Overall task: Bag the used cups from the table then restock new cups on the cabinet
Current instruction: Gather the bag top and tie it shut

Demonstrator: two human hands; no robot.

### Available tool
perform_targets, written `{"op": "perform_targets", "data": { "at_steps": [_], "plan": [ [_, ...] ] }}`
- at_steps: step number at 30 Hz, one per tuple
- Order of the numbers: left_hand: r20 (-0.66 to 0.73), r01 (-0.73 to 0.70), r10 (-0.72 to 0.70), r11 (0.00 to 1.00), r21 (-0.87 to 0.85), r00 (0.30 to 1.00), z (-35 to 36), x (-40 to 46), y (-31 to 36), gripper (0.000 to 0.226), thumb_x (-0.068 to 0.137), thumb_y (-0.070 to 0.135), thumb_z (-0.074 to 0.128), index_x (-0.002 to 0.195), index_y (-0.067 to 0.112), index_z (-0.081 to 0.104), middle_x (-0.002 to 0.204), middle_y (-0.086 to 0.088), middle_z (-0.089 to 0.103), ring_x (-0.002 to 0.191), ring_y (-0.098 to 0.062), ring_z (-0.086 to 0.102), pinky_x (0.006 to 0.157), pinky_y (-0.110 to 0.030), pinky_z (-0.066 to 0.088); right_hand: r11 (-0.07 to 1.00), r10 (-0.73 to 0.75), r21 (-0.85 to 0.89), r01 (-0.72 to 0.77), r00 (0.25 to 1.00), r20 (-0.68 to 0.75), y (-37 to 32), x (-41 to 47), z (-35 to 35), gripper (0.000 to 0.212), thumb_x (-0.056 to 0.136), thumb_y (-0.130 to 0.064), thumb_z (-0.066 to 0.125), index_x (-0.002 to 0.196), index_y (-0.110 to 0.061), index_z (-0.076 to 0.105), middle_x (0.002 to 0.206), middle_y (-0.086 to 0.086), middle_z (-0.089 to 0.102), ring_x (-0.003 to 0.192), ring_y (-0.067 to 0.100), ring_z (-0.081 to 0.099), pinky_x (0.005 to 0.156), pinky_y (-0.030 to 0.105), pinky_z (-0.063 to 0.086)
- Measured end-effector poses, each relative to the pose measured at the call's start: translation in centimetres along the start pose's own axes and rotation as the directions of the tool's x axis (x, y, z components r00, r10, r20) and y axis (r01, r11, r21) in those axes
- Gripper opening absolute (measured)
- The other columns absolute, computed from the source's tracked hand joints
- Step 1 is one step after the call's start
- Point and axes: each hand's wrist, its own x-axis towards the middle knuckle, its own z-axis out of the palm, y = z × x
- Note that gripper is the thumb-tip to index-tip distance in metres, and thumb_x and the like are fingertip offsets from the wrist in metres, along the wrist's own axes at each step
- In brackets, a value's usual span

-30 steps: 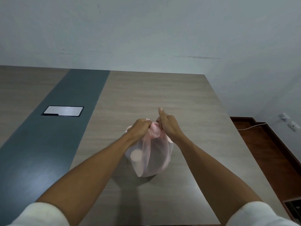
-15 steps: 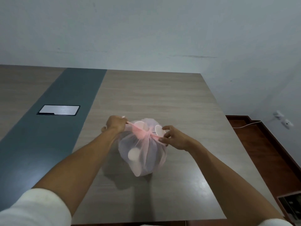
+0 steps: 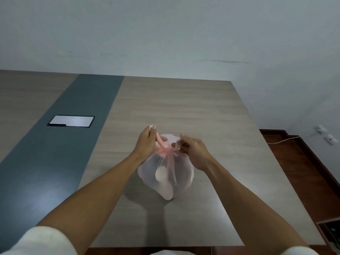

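A thin pink plastic bag (image 3: pixel 181 176) stands on the wooden table (image 3: pixel 184 107), its neck gathered into a knot. Pale cups (image 3: pixel 161 174) show through its side. My left hand (image 3: pixel 147 142) pinches one handle strip of the bag on the left of the knot. My right hand (image 3: pixel 193 149) grips the other strip on the right of the knot. Both hands sit just above the bag's top. The cabinet and any new cups are out of view.
A grey-blue stripe (image 3: pixel 55 153) runs along the table with a silver cable hatch (image 3: pixel 71 121) set in it. The table's right edge drops to a dark wooden floor (image 3: pixel 303 172). A white cable and wall sockets (image 3: pixel 329 138) sit at the right.
My hands first met over the bag's neck, then pulled the strips apart sideways. Now they have come back closer over the knot.
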Motion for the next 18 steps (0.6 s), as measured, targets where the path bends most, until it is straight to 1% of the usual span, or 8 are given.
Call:
{"op": "perform_targets", "data": {
  "at_steps": [1, 3, 5, 7, 10, 13, 15, 18],
  "plan": [
    [0.009, 0.028, -0.027, 0.997, -0.075, 1.000, 0.7, -0.3, 0.3, 0.033, 0.110, 0.035, 0.032, 0.089, 0.014, 0.047, 0.076, -0.007, 0.075, 0.080, -0.023, 0.073, 0.078, -0.037, 0.055, 1.000, -0.002, 0.019, 0.002, 1.000, 0.006, 0.1, 0.0, 0.6, 0.024, 0.096, -0.023, 0.066, 0.090, 0.000, 0.070, 0.088, 0.019, 0.071, 0.075, 0.023, 0.068, 0.072, 0.029, 0.053],
    [0.011, 0.069, -0.068, 0.983, -0.171, 0.998, 1.9, -0.8, 0.7, 0.037, 0.110, 0.039, 0.031, 0.088, 0.015, 0.047, 0.067, -0.004, 0.060, 0.068, -0.022, 0.067, 0.070, -0.034, 0.052, 0.999, -0.021, -0.046, 0.020, 1.000, -0.015, 0.6, -0.1, 1.2, 0.014, 0.093, -0.010, 0.069, 0.102, 0.001, 0.066, 0.091, 0.016, 0.066, 0.064, 0.017, 0.065, 0.062, 0.026, 0.052],
    [0.043, 0.134, -0.127, 0.963, -0.233, 0.991, 2.6, -1.2, 0.7, 0.043, 0.110, 0.044, 0.029, 0.081, 0.017, 0.048, 0.063, 0.002, 0.050, 0.058, -0.014, 0.056, 0.060, -0.027, 0.048, 0.993, -0.027, -0.114, 0.016, 0.995, -0.098, 1.3, 0.1, 1.6, 0.027, 0.093, 0.000, 0.066, 0.119, -0.002, 0.062, 0.104, 0.015, 0.065, 0.064, 0.013, 0.066, 0.059, 0.026, 0.055],
    [0.087, 0.214, -0.196, 0.908, -0.360, 0.977, 2.9, -1.3, 0.5, 0.043, 0.109, 0.035, 0.034, 0.071, 0.017, 0.045, 0.059, 0.000, 0.045, 0.051, -0.013, 0.045, 0.054, -0.025, 0.043, 0.997, -0.022, -0.078, 0.010, 0.986, -0.165, 1.7, 0.3, 2.0, 0.032, 0.096, -0.004, 0.064, 0.126, -0.011, 0.056, 0.109, 0.015, 0.067, 0.068, 0.013, 0.069, 0.059, 0.028, 0.057],
    [0.120, 0.258, -0.228, 0.866, -0.429, 0.966, 3.0, -1.3, 0.1, 0.024, 0.099, 0.012, 0.043, 0.076, 0.009, 0.051, 0.063, -0.005, 0.044, 0.051, -0.016, 0.039, 0.056, -0.030, 0.037, 1.000, 0.015, -0.012, -0.019, 0.969, -0.245, 1.2, 0.2, 2.5, 0.024, 0.098, -0.006, 0.061, 0.121, -0.006, 0.055, 0.084, 0.010, 0.068, 0.049, 0.007, 0.062, 0.047, 0.024, 0.052],
    [0.167, 0.280, -0.232, 0.874, -0.396, 0.958, 3.0, -1.3, 0.1, 0.015, 0.104, 0.008, 0.045, 0.096, 0.004, 0.056, 0.064, -0.005, 0.046, 0.048, -0.012, 0.038, 0.049, -0.025, 0.033, 0.999, 0.008, -0.029, -0.014, 0.976, -0.218, 1.1, 0.2, 2.5, 0.017, 0.098, 0.000, 0.055, 0.113, 0.006, 0.058, 0.066, 0.014, 0.063, 0.039, 0.010, 0.053, 0.039, 0.020, 0.041],
    [0.251, 0.317, -0.231, 0.863, -0.392, 0.940, 2.8, -1.2, 0.4, 0.018, 0.106, 0.011, 0.048, 0.107, -0.001, 0.061, 0.065, -0.007, 0.047, 0.044, -0.009, 0.036, 0.047, -0.022, 0.030, 1.000, -0.006, -0.014, 0.003, 0.982, -0.189, 1.0, 0.1, 2.5, 0.019, 0.093, 0.009, 0.052, 0.109, 0.007, 0.061, 0.066, 0.017, 0.061, 0.039, 0.012, 0.052, 0.039, 0.019, 0.040],
    [0.366, 0.395, -0.260, 0.843, -0.365, 0.894, 2.7, -1.0, 0.7, 0.026, 0.104, 0.018, 0.054, 0.108, -0.004, 0.068, 0.062, -0.006, 0.051, 0.043, -0.008, 0.034, 0.054, -0.025, 0.030, 1.000, -0.015, -0.001, 0.015, 0.990, -0.137, 0.8, -0.1, 2.5, 0.021, 0.090, 0.010, 0.058, 0.106, 0.003, 0.070, 0.070, 0.014, 0.065, 0.046, 0.014, 0.057, 0.044, 0.022, 0.043]
  ]
}}
